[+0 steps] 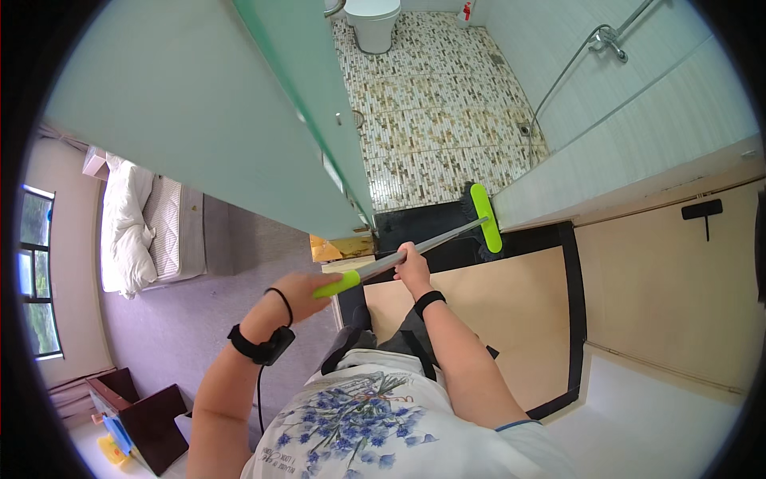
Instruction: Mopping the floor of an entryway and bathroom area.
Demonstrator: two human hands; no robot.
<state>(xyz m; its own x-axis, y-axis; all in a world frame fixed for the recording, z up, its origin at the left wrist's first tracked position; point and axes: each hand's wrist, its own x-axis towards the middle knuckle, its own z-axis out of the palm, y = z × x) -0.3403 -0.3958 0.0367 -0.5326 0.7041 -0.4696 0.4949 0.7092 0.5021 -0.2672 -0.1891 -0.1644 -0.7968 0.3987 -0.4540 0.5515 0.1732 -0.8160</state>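
My left hand [304, 295] is closed around the lime-green grip [337, 285] at the upper end of a broom. Farther down, my right hand [413, 267] grasps the broom's metal pole [443, 238]. The pole slants away to the right and meets a lime-green broom head [486, 217] with dark bristles [470, 206]. The head lies over the black threshold strip [413, 225] at the bathroom doorway, close to the right wall's end. Whether the bristles press on the floor I cannot tell.
A frosted glass door [209, 120] stands at the left of the doorway. Beyond it are a mosaic-tiled floor [437, 102], a toilet [376, 27] and a shower hose [553, 90]. A beige floor panel [502, 311] lies by my feet. At the left stands a bed [161, 227]; a wooden door [670, 287] is at the right.
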